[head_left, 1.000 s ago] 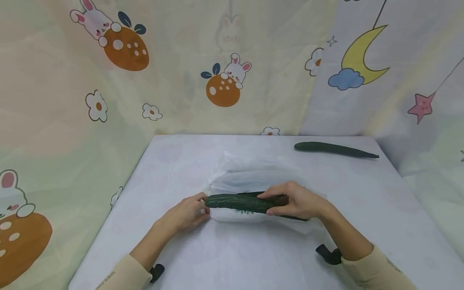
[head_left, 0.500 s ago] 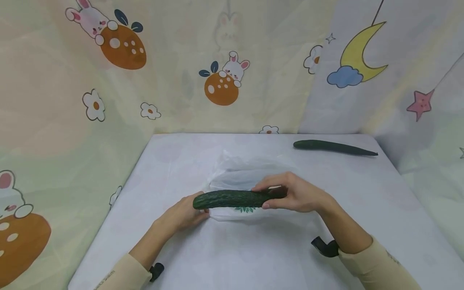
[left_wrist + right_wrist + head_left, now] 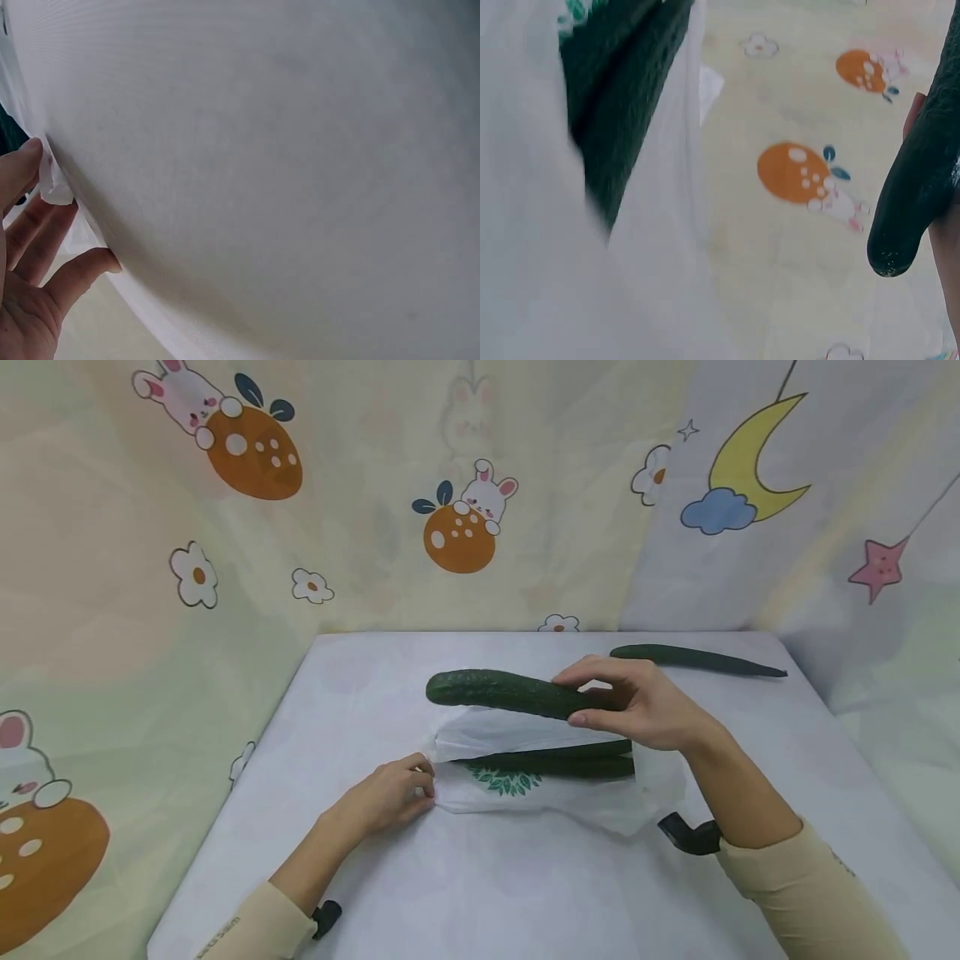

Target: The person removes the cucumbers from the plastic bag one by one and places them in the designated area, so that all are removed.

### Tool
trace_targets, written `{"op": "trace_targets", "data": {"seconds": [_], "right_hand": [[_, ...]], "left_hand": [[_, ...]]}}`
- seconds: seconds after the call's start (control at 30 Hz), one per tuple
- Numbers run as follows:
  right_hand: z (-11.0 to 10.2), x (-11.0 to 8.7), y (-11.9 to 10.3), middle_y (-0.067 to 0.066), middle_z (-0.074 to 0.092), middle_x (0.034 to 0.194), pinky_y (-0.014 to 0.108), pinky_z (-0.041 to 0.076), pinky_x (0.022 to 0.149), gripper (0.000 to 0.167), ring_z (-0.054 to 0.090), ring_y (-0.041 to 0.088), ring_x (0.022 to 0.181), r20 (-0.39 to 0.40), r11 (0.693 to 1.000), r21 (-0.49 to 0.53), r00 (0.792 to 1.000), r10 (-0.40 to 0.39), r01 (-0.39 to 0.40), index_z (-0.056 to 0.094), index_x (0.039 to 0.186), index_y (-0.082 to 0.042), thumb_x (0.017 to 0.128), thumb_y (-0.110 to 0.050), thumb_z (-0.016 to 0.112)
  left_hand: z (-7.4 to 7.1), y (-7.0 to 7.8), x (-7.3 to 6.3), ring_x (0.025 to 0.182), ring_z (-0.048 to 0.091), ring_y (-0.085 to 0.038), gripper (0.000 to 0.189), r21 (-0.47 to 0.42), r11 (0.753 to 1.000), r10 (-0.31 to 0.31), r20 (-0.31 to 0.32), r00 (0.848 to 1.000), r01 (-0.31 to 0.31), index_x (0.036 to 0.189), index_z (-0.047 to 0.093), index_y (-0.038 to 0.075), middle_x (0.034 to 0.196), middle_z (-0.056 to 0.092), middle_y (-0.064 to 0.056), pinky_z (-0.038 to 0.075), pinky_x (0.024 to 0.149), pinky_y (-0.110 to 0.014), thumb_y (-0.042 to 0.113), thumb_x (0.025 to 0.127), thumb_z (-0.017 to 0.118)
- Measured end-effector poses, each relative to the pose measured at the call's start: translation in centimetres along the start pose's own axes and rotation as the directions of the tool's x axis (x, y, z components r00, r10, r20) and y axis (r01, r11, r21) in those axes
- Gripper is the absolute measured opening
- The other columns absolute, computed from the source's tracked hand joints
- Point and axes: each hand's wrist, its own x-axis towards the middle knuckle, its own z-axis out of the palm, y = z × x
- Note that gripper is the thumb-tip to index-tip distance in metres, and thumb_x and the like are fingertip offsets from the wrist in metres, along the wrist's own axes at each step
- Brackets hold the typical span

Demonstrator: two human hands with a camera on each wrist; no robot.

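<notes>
My right hand [image 3: 648, 702] grips a dark green cucumber [image 3: 491, 689] near one end and holds it level above a white plastic bag [image 3: 577, 800]. In the right wrist view the rounded end of this cucumber [image 3: 900, 217] shows at the right. Two more cucumbers [image 3: 558, 766] lie side by side inside the bag, visible through its mouth. A green leaf pattern is printed on the bag's front. At the bag's left end, my left hand [image 3: 390, 792] pinches its edge. The left wrist view shows a fold of white plastic [image 3: 55, 180] between thumb and fingers.
Another cucumber [image 3: 697, 660] lies at the back right of the white-covered table [image 3: 360, 685], partly behind my right hand. Cloth with printed rabbits and flowers [image 3: 360, 485] hangs around the table. Black wrist mounts [image 3: 690, 835] stick out by the sleeves.
My right hand has lifted the cucumber up and away from the bag, first leftward, then back right. The cucumbers in the bag are now uncovered to view. The left hand stays at the bag's edge.
</notes>
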Motion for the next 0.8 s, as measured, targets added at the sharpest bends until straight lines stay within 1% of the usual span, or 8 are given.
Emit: {"op": "trace_targets", "data": {"seconds": [0.13, 0.23, 0.37, 0.43, 0.57, 0.67, 0.77, 0.8], "right_hand": [[-1.9, -1.3, 0.6, 0.004, 0.067, 0.126, 0.027, 0.054, 0.096, 0.055, 0.064, 0.016, 0.116, -0.069, 0.997, -0.069, 0.997, 0.021, -0.025, 0.066, 0.128, 0.002, 0.078, 0.019, 0.078], [-3.0, -2.3, 1.2, 0.004, 0.068, 0.125, 0.024, 0.054, 0.095, 0.055, 0.065, 0.015, 0.114, -0.118, 0.996, -0.075, 0.992, 0.034, -0.043, 0.066, 0.127, 0.004, 0.076, 0.023, 0.077], [-3.7, -3.5, 2.1, 0.007, 0.068, 0.126, 0.021, 0.054, 0.092, 0.054, 0.065, 0.015, 0.112, -0.16, 0.996, -0.069, 0.986, 0.043, -0.055, 0.065, 0.128, 0.006, 0.077, 0.024, 0.074], [-3.8, -4.1, 2.5, 0.004, 0.067, 0.128, 0.019, 0.054, 0.091, 0.053, 0.064, 0.014, 0.113, -0.173, 0.994, -0.079, 0.983, 0.06, -0.075, 0.064, 0.128, 0.006, 0.079, 0.023, 0.074], [-4.1, -5.0, 3.2, -0.001, 0.065, 0.132, 0.018, 0.052, 0.093, 0.05, 0.063, 0.013, 0.114, -0.191, 0.983, -0.126, 0.976, 0.106, -0.132, 0.065, 0.128, 0.004, 0.081, 0.019, 0.075], [-4.5, -5.8, 3.9, -0.003, 0.065, 0.131, 0.016, 0.052, 0.092, 0.05, 0.063, 0.012, 0.113, -0.22, 0.971, -0.149, 0.964, 0.15, -0.185, 0.065, 0.13, 0.002, 0.083, 0.016, 0.075], [-5.1, -6.7, 4.8, -0.005, 0.065, 0.128, 0.015, 0.052, 0.09, 0.048, 0.064, 0.01, 0.111, -0.268, 0.952, -0.161, 0.94, 0.211, -0.26, 0.064, 0.131, 0.001, 0.086, 0.012, 0.075], [-5.3, -7.1, 5.0, -0.004, 0.065, 0.128, 0.015, 0.052, 0.089, 0.047, 0.064, 0.009, 0.111, -0.283, 0.944, -0.162, 0.93, 0.233, -0.286, 0.064, 0.131, 0.0, 0.086, 0.01, 0.076]], "left_hand": [[-0.1, 0.1, 0.0, 0.094, 0.066, -0.013, 0.007, 0.0, 1.0, 0.003, -0.016, 1.0, -0.003, 0.088, 0.076, 0.019, 0.112, 0.063, 0.004, 0.057, 0.083, -0.032, 0.015, 0.088, 0.082], [0.0, 0.0, 0.0, 0.093, 0.066, -0.013, 0.007, 0.008, 1.0, 0.017, -0.025, 1.0, -0.017, 0.087, 0.075, 0.019, 0.111, 0.063, 0.004, 0.056, 0.082, -0.032, 0.016, 0.088, 0.082], [0.0, -0.2, -0.1, 0.094, 0.066, -0.014, 0.007, 0.02, 0.999, 0.027, -0.024, 0.999, -0.027, 0.087, 0.075, 0.019, 0.111, 0.064, 0.003, 0.057, 0.083, -0.033, 0.016, 0.088, 0.082], [-0.1, -0.2, -0.1, 0.096, 0.066, -0.014, 0.007, 0.02, 1.0, 0.022, -0.018, 1.0, -0.022, 0.087, 0.075, 0.019, 0.112, 0.064, 0.004, 0.057, 0.084, -0.033, 0.016, 0.088, 0.082], [-0.3, -0.2, -0.2, 0.097, 0.067, -0.015, 0.006, 0.01, 1.0, 0.008, -0.009, 1.0, -0.008, 0.088, 0.075, 0.018, 0.112, 0.065, 0.003, 0.056, 0.084, -0.035, 0.017, 0.089, 0.082], [-0.3, -0.2, -0.1, 0.098, 0.066, -0.015, 0.006, 0.005, 1.0, 0.01, -0.007, 1.0, -0.01, 0.088, 0.076, 0.018, 0.113, 0.065, 0.003, 0.056, 0.085, -0.035, 0.016, 0.089, 0.081], [-0.2, -0.2, -0.1, 0.099, 0.067, -0.015, 0.006, 0.002, 1.0, 0.012, -0.009, 1.0, -0.012, 0.089, 0.076, 0.018, 0.113, 0.065, 0.002, 0.056, 0.086, -0.035, 0.016, 0.089, 0.081], [-0.1, -0.2, -0.1, 0.099, 0.067, -0.015, 0.006, -0.002, 1.0, 0.011, -0.01, 1.0, -0.011, 0.089, 0.076, 0.018, 0.113, 0.065, 0.002, 0.056, 0.086, -0.035, 0.016, 0.089, 0.081]]}}
